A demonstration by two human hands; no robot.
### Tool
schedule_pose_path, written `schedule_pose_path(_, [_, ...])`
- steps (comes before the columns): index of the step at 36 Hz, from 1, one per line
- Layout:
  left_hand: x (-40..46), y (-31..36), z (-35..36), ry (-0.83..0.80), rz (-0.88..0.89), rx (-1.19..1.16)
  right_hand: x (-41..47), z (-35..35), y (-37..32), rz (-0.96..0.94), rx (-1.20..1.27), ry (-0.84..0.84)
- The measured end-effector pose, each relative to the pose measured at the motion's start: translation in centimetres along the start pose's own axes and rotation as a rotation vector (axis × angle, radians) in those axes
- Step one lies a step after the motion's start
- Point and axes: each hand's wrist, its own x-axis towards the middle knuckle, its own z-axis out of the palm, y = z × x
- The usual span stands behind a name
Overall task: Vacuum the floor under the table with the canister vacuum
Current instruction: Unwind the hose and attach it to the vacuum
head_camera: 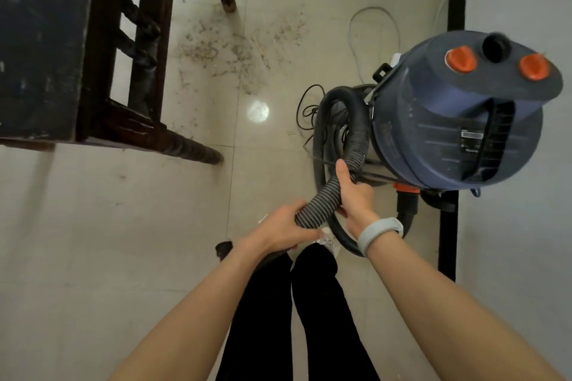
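Observation:
A blue canister vacuum (458, 108) with two orange knobs stands at the right on the tiled floor. Its grey ribbed hose (325, 198) loops down from the canister toward me. My left hand (284, 229) is wrapped around the lower end of the hose. My right hand (356, 195), with a pale wristband, grips the hose a little higher, thumb along it. The dark wooden table (46, 40) fills the upper left, its turned legs reaching out. Brown dirt and debris (235, 46) is scattered on the floor beside and beyond the table legs.
A thin black cable (305, 108) and a white cord (371, 14) lie on the floor near the canister. A black strip (448, 241) runs along the wall at right. My legs in black trousers (309, 303) stand below the hands.

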Motion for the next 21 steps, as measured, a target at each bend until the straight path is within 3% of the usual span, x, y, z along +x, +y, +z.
schedule_pose_path(3, [-1.1,-2.1,-0.3,-0.033,-0.011,0.037,-0.2,-1.6,-0.4,-0.027,-0.049,-0.081])
schedule_pose_path(9, [-4.4,-5.6,-1.4,-0.085,-0.071,0.139,2.2,-4.6,-3.3,-0.177,-0.264,0.1])
schedule_pose_path(14, [-5.0,-4.3,-1.3,-0.08,-0.059,0.135,0.1,-3.9,-3.6,-0.564,-0.695,0.201])
schedule_pose_path(17, [-6.0,-4.2,-2.4,-0.068,-0.068,0.148,-0.4,-4.0,-2.8,-0.813,-0.986,-0.02])
schedule_pose_path(19, [-6.9,-4.6,-3.5,-0.054,-0.096,0.136,-0.1,-4.5,-2.8,-0.892,-1.272,-0.139])
schedule_pose_path(21, [-7.8,-4.8,-4.3,-0.065,-0.107,0.104,0.1,-4.4,-3.1,-0.917,-1.375,-0.186])
